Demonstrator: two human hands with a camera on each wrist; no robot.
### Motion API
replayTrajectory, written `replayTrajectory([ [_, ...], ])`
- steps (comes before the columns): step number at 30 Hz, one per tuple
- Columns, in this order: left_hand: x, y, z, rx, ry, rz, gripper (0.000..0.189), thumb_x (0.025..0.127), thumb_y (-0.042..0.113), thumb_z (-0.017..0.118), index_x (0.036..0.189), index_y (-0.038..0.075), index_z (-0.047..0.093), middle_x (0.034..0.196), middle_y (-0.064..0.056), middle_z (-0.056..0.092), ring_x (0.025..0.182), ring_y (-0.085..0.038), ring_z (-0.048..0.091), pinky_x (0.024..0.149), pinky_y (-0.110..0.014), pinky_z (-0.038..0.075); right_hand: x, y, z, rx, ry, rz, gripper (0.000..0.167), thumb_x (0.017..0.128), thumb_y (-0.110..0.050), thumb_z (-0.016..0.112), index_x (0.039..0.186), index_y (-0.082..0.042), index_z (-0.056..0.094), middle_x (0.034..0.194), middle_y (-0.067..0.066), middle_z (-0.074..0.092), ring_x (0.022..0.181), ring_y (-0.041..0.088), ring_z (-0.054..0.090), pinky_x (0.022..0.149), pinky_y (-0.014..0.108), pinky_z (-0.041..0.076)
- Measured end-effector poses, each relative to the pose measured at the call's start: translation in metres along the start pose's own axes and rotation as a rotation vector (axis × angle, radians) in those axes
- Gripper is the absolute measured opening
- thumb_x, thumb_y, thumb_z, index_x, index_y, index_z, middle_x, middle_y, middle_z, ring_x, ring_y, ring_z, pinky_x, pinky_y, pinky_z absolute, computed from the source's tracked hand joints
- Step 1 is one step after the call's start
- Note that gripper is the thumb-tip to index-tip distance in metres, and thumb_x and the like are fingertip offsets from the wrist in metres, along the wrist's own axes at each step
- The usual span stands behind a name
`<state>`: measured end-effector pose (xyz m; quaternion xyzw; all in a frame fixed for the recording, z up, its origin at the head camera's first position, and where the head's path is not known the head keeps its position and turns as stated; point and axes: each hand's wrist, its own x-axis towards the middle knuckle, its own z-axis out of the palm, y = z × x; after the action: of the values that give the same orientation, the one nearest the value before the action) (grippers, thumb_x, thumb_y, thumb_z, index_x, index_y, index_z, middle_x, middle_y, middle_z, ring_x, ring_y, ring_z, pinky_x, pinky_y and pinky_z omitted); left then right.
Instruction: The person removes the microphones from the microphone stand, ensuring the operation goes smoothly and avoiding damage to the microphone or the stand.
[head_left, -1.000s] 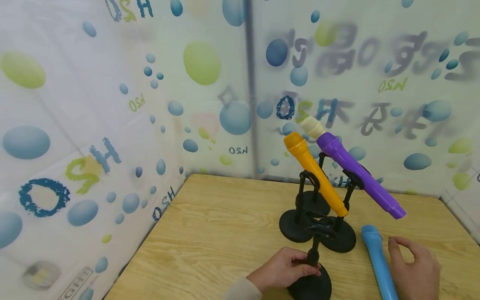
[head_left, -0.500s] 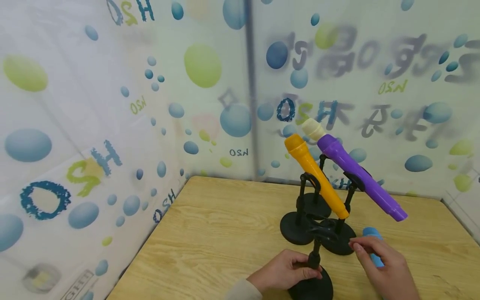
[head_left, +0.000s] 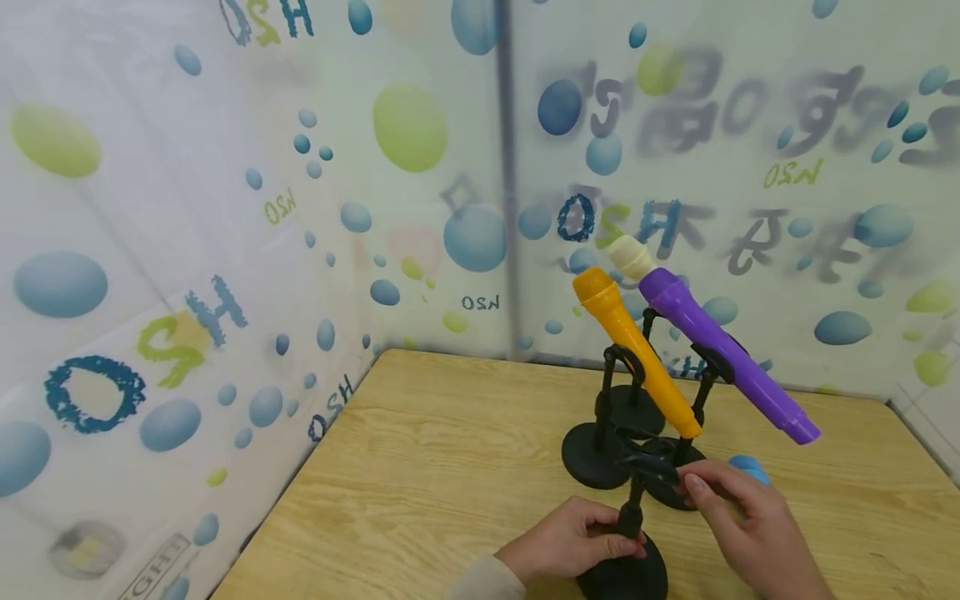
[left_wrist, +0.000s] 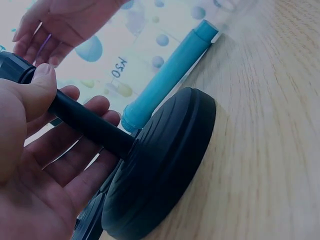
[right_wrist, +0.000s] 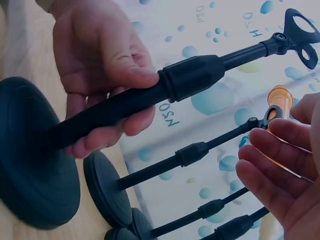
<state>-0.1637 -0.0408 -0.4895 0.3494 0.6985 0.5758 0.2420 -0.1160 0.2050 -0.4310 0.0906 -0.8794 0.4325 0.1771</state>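
Left hand (head_left: pixel 570 540) grips front stand (head_left: pixel 632 523); right hand (head_left: pixel 753 525) at its clip (head_left: pixel 651 468), grip undetermined. Behind it, three microphones (head_left: pixel 637 354) mounted; beside it, blue microphone (left_wrist: pixel 169 75) unmounted.

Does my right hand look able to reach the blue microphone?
Likely yes: in the head view, the right hand partly hides the blue microphone, and the front black stand sits left, seemingly not between them.
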Motion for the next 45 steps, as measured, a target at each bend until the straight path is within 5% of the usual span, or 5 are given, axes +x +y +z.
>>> replayTrajectory([
  [9, 0.000, 0.001, 0.000, -0.031, -0.012, -0.021, 0.029, 0.111, 0.014, 0.062, 0.129, -0.005, 0.074, 0.126, -0.026, 0.076, 0.112, 0.008, 0.069, 0.102, -0.017, 0.055, 0.005, -0.003, 0.007, 0.113, 0.005, -0.247, 0.029, 0.101, 0.010, 0.065, 0.113, -0.014, 0.076, 0.099, -0.014, 0.076, 0.079, 0.002, 0.068, 0.069, 0.016, 0.058],
  [17, 0.001, 0.002, -0.002, -0.007, -0.013, -0.005, 0.028, 0.110, 0.013, 0.062, 0.128, -0.005, 0.074, 0.125, -0.025, 0.077, 0.109, 0.010, 0.068, 0.100, -0.018, 0.055, 0.008, -0.010, 0.012, 0.253, -0.082, -0.346, 0.038, 0.095, 0.017, 0.069, 0.120, -0.010, 0.072, 0.105, -0.009, 0.075, 0.089, 0.005, 0.072, 0.080, 0.015, 0.061],
  [34, -0.001, 0.002, -0.004, -0.027, -0.037, -0.062, 0.029, 0.110, 0.013, 0.063, 0.134, -0.001, 0.071, 0.132, -0.021, 0.076, 0.107, 0.011, 0.067, 0.101, -0.016, 0.054, 0.011, -0.002, 0.023, 0.369, -0.333, -0.359, 0.054, 0.091, 0.008, 0.080, 0.140, -0.009, 0.066, 0.129, -0.010, 0.073, 0.108, 0.009, 0.073, 0.094, 0.022, 0.060],
  [40, 0.000, 0.003, -0.005, 0.005, 0.000, -0.079, 0.024, 0.108, 0.015, 0.067, 0.127, 0.003, 0.074, 0.121, -0.007, 0.080, 0.098, 0.010, 0.064, 0.096, -0.016, 0.054, 0.010, 0.002, 0.027, 0.353, -0.343, -0.348, 0.054, 0.089, 0.005, 0.084, 0.139, -0.011, 0.067, 0.131, -0.013, 0.073, 0.107, 0.010, 0.075, 0.094, 0.021, 0.060],
  [45, -0.001, 0.003, -0.005, -0.032, 0.023, -0.078, 0.024, 0.107, 0.010, 0.068, 0.129, 0.003, 0.071, 0.124, -0.009, 0.079, 0.103, 0.008, 0.068, 0.097, -0.016, 0.055, 0.011, 0.006, 0.031, 0.360, -0.321, -0.344, 0.048, 0.089, 0.007, 0.083, 0.132, -0.009, 0.070, 0.125, -0.011, 0.073, 0.101, 0.008, 0.074, 0.090, 0.019, 0.061],
])
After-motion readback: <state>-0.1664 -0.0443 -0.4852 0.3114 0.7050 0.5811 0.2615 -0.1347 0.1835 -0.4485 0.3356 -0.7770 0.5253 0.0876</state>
